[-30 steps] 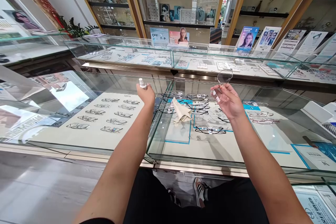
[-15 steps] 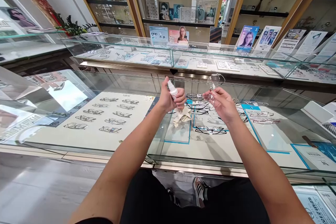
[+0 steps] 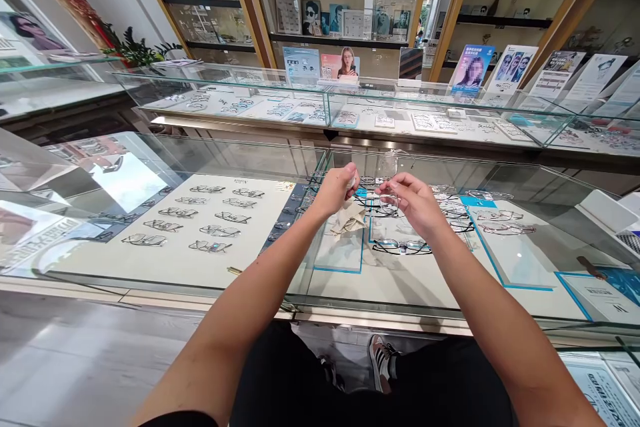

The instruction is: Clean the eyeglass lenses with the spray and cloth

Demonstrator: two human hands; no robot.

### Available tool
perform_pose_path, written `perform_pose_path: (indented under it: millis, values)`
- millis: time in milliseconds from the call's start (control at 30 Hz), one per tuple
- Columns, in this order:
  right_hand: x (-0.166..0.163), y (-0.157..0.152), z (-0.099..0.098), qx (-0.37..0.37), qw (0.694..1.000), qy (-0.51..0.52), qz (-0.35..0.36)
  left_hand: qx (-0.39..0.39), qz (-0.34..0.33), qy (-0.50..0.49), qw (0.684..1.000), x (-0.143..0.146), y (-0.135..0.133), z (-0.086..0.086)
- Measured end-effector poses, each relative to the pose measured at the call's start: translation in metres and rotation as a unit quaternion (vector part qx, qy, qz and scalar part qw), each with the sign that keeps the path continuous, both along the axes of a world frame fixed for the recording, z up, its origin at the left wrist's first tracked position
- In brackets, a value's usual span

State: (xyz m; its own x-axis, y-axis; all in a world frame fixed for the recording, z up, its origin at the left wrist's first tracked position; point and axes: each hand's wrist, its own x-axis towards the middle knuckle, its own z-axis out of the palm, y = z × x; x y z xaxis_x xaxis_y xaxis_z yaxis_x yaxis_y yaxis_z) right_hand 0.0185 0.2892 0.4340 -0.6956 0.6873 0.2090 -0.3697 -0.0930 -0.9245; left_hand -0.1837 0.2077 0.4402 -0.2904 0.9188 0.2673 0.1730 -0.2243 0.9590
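Note:
My left hand point(image 3: 341, 189) is closed around a small white spray bottle point(image 3: 352, 182), most of which is hidden behind the fingers. Facing it, my right hand point(image 3: 417, 203) pinches a thin-rimmed pair of glasses point(image 3: 389, 201), whose clear lenses are hard to make out against the frames behind. A small gap separates the bottle from the glasses. Just below my left hand is a crumpled beige cloth point(image 3: 350, 219); I cannot tell whether the hand touches it. Both hands are above the glass display counter point(image 3: 200, 283).
Rows of eyeglasses point(image 3: 220, 231) lie inside the counter, with dark frames point(image 3: 403, 247) under my hands. A second glass case point(image 3: 240, 83) stands beyond, carrying upright cards point(image 3: 473, 70). A white box point(image 3: 605, 211) is at the right. Shelves line the back wall.
My left hand has turned and moved right and slightly down, so the bottle is mostly hidden now. My right hand has lowered the glasses a little and tilted them. The hands are closer together.

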Motion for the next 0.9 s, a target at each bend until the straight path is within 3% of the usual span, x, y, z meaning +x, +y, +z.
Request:
perform_pose_path:
  millis: [67,200,567,900]
  values:
    - [-0.003,-0.003,-0.003,0.005,1.0,-0.017,0.014,0.002,0.022,0.064,0.998,0.005,0.002,-0.006]
    - [-0.007,-0.009,-0.008,0.016,0.998,-0.032,0.041,-0.001,0.002,0.119,0.993,0.009,0.004,-0.013]
    - [-0.006,-0.012,-0.006,-0.002,0.998,-0.017,0.066,-0.03,-0.01,0.077,0.997,0.014,-0.001,-0.005]
    - [-0.008,-0.001,-0.007,-0.063,0.997,0.042,0.01,-0.037,-0.08,0.197,0.976,0.018,-0.006,-0.015]
